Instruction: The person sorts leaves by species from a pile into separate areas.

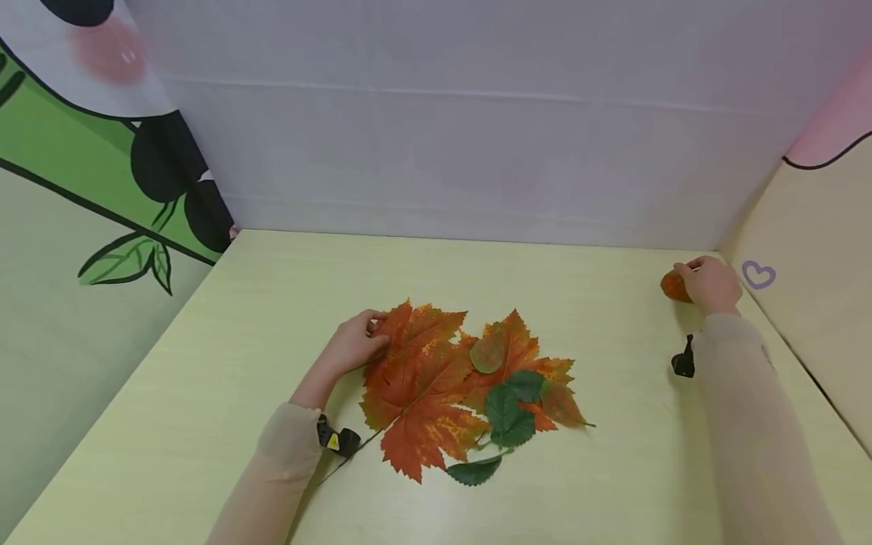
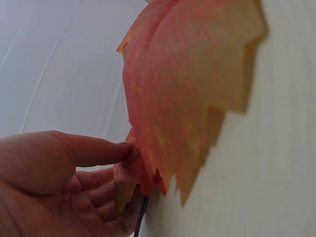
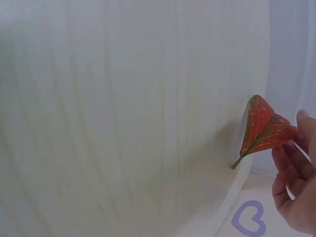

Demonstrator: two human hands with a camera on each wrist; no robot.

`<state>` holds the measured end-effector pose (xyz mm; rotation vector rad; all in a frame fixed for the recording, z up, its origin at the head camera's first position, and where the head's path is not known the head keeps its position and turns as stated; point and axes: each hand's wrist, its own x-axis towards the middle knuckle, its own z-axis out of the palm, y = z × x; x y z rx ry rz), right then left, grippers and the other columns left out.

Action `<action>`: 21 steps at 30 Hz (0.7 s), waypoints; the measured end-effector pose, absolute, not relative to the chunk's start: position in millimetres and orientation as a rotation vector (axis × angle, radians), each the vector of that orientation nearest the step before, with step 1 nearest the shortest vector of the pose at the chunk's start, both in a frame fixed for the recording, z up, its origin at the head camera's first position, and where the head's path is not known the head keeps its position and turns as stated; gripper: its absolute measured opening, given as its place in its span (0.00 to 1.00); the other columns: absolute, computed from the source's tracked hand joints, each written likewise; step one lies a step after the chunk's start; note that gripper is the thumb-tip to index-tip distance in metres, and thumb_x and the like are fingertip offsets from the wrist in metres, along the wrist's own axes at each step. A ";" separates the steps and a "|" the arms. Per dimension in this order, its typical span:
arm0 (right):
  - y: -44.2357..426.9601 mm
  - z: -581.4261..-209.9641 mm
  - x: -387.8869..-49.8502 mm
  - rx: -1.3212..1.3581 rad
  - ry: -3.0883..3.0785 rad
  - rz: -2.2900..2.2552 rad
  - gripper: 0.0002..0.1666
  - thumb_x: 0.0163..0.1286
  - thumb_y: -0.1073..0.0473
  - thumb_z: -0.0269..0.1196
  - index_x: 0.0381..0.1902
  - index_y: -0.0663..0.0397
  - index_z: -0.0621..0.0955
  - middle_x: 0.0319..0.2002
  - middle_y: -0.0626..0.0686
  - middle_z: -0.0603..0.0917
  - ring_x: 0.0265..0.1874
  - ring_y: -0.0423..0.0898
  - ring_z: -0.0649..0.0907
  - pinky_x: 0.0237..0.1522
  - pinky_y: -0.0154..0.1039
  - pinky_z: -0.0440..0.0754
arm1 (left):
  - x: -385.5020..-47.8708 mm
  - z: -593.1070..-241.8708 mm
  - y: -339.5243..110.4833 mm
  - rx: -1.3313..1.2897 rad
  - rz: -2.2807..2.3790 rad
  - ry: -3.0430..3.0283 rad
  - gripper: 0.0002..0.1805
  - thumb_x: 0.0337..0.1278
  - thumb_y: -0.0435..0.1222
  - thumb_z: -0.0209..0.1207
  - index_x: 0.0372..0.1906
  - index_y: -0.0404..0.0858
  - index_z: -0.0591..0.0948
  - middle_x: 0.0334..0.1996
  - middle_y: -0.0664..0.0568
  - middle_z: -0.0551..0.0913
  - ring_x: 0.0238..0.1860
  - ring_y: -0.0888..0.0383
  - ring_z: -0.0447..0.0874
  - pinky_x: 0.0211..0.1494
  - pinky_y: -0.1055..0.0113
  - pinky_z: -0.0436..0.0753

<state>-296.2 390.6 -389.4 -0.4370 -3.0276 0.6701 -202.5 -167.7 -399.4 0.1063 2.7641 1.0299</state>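
Observation:
My left hand [image 1: 350, 347] pinches the left edge of a large orange-red maple leaf [image 1: 425, 393] between thumb and fingers. In the left wrist view the thumb and fingers of that hand [image 2: 64, 182] hold a reddish leaf tip beside a larger leaf [image 2: 173, 74]. My right hand [image 1: 711, 285], at the table's far right corner, pinches a small red-orange leaf [image 1: 674, 287]. Its green veins and short stem show in the right wrist view, where the hand [image 3: 298, 173] holds the leaf [image 3: 261, 126] by one edge, above the table.
More maple leaves [image 1: 514, 344] lie right of the large leaf, with green leaves [image 1: 507, 412], a small round leaf [image 1: 487, 350] and a pointed reddish leaf [image 1: 562, 403] on them. A pale wall [image 1: 477, 166] stands behind the table [image 1: 579, 288]; printed panels flank it.

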 end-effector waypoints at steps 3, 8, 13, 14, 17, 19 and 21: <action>390.3 -385.3 -291.4 -0.381 -2.997 0.637 0.32 0.68 0.42 0.45 0.48 0.67 0.72 0.44 0.69 0.75 0.38 0.62 0.73 0.28 0.46 0.68 | -201.9 -399.0 -168.2 0.118 1.036 2.762 0.24 0.58 0.36 0.54 0.59 0.34 0.68 0.41 0.41 0.77 0.35 0.52 0.75 0.35 0.64 0.75; 385.5 -379.3 -282.4 -0.248 -2.974 0.596 0.27 0.68 0.45 0.48 0.46 0.66 0.74 0.41 0.68 0.76 0.34 0.60 0.74 0.25 0.44 0.68 | -201.3 -398.7 -168.5 0.124 1.039 2.764 0.24 0.58 0.36 0.54 0.59 0.33 0.68 0.42 0.40 0.77 0.36 0.51 0.75 0.37 0.63 0.75; 364.0 -378.4 -272.9 -0.025 -2.985 0.576 0.24 0.68 0.45 0.50 0.44 0.62 0.76 0.40 0.65 0.79 0.36 0.59 0.77 0.27 0.47 0.70 | -201.6 -398.6 -169.0 0.114 1.031 2.770 0.24 0.58 0.36 0.54 0.59 0.34 0.68 0.42 0.40 0.78 0.37 0.51 0.76 0.37 0.63 0.76; 358.5 -379.0 -270.2 0.013 -2.987 0.578 0.24 0.68 0.45 0.50 0.44 0.61 0.76 0.40 0.65 0.79 0.36 0.58 0.77 0.27 0.46 0.71 | -201.6 -398.4 -169.2 0.117 1.029 2.772 0.24 0.58 0.36 0.54 0.59 0.34 0.68 0.41 0.40 0.78 0.37 0.51 0.76 0.37 0.63 0.76; 341.5 -379.4 -259.2 0.101 -2.976 0.588 0.22 0.68 0.46 0.51 0.42 0.60 0.77 0.36 0.62 0.80 0.33 0.56 0.77 0.26 0.43 0.71 | -201.6 -397.8 -169.1 0.131 1.024 2.771 0.24 0.58 0.36 0.54 0.60 0.34 0.68 0.40 0.40 0.78 0.35 0.51 0.76 0.36 0.63 0.75; 331.5 -379.3 -250.6 0.147 -2.965 0.601 0.20 0.67 0.47 0.53 0.41 0.59 0.78 0.35 0.60 0.80 0.32 0.54 0.77 0.24 0.40 0.71 | -201.5 -397.3 -168.7 0.141 1.021 2.770 0.24 0.58 0.36 0.54 0.60 0.33 0.68 0.40 0.40 0.78 0.35 0.52 0.76 0.36 0.63 0.74; 322.4 -380.4 -242.5 0.198 -2.948 0.606 0.17 0.66 0.49 0.55 0.40 0.59 0.79 0.33 0.58 0.81 0.31 0.52 0.77 0.24 0.38 0.70 | -201.7 -398.0 -168.6 0.143 1.022 2.768 0.24 0.59 0.36 0.54 0.60 0.34 0.68 0.40 0.40 0.78 0.35 0.52 0.76 0.35 0.63 0.75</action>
